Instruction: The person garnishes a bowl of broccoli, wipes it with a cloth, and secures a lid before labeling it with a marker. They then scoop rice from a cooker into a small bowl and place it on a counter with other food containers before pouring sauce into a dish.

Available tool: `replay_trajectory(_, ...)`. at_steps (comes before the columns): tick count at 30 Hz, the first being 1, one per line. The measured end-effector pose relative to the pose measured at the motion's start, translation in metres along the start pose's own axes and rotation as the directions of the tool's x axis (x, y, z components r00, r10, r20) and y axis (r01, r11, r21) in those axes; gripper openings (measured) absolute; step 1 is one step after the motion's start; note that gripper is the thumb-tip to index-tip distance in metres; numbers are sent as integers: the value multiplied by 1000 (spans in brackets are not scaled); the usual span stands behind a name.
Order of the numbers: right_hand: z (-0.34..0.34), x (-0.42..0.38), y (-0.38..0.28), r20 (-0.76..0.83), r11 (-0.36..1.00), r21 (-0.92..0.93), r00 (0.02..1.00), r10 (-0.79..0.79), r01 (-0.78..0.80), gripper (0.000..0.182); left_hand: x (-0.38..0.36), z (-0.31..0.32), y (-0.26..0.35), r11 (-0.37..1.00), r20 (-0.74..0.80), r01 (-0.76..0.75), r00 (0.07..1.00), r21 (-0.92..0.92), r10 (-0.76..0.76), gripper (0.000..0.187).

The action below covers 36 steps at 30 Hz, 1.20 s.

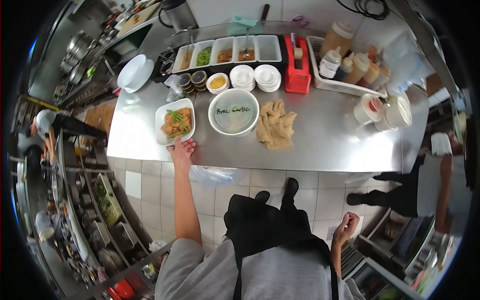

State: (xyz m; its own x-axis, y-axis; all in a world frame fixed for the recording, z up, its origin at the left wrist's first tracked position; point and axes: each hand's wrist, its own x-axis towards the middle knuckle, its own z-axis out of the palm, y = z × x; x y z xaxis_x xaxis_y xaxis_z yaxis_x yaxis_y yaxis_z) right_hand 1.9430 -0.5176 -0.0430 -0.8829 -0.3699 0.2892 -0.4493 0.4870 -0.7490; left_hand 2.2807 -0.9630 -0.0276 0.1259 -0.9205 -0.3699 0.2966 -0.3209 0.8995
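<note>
A white square dish of brown fried pieces topped with green strips rests near the front left of the steel counter. At its near rim is my left hand, one digit touching the edge and the other fingers spread beside it, gripping nothing I can see. My right hand hangs low by my side, away from the counter, its fingers curled in with nothing visible in them. Right of the dish stands a round white tub with a clear lid marked "Broc Garlic". A crumpled tan cloth lies beside that tub.
Behind are stacked small white bowls, ingredient trays, a red dispenser and a white basket of sauce bottles. Two lidded tubs stand right. One co-worker is far left, another at right.
</note>
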Motion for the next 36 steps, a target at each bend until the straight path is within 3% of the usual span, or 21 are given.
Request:
replay_trajectory(5,-23,-40,-11,-106,998,-41,993,52,-57,9,29,-21,-17,999,12,-34,999,-20,34,50)
replay_trajectory(10,-62,-91,28,-154,967,-178,976,157,-183,11,-39,-37,2,994,-22,-58,998,90,60,52)
replay_trajectory(13,-86,-140,61,-205,919,-200,932,299,-339,14,-100,-27,37,980,147,-2,989,198,-28,42)
replay_trajectory(15,-104,-181,80,-179,809,-356,883,433,-468,16,-125,-8,49,962,235,23,968,273,-90,39)
replay_trajectory(17,-124,-237,118,-242,767,-408,869,431,-494,22,-153,16,50,952,417,6,898,307,-140,34)
replay_trajectory(19,-141,-286,140,-70,599,-363,662,746,-714,25,-170,49,37,945,500,-6,850,326,-166,32)
replay_trajectory(20,-149,-317,156,-91,587,-338,647,757,-735,25,-173,65,23,947,558,15,805,320,-202,32)
replay_trajectory(22,-154,-375,179,3,340,-250,350,937,-907,29,-176,101,-11,950,638,54,729,308,-249,32)
replay_trajectory(23,-155,-393,177,-9,323,-218,333,943,-921,29,-180,122,-30,951,663,73,701,300,-263,32)
replay_trajectory(25,-167,-434,168,-28,159,-64,161,987,-985,28,-188,164,-70,955,707,82,655,285,-267,31)
replay_trajectory(27,-177,-476,162,-64,127,36,124,990,-991,28,-190,201,-111,978,642,87,742,192,-192,28)
replay_trajectory(30,-168,-597,226,-28,-90,184,-97,995,-979,26,-198,247,-161,997,640,-28,768,72,-25,21)
replay_trajectory(31,-166,-674,272,-211,383,-200,421,882,-902,23,-199,255,-170,997,657,-76,753,34,35,20)
replay_trajectory(32,-200,-640,248,-64,16,127,8,998,-992,23,-199,263,-175,999,617,-24,787,38,-4,21)
replay_trajectory(33,-226,-615,241,44,-128,223,-121,992,-966,22,-200,273,-179,999,586,29,809,37,-46,23)
replay_trajectory(36,-295,-575,252,260,-290,414,-193,946,-863,22,-195,282,-193,1000,589,24,808,-3,-18,35)
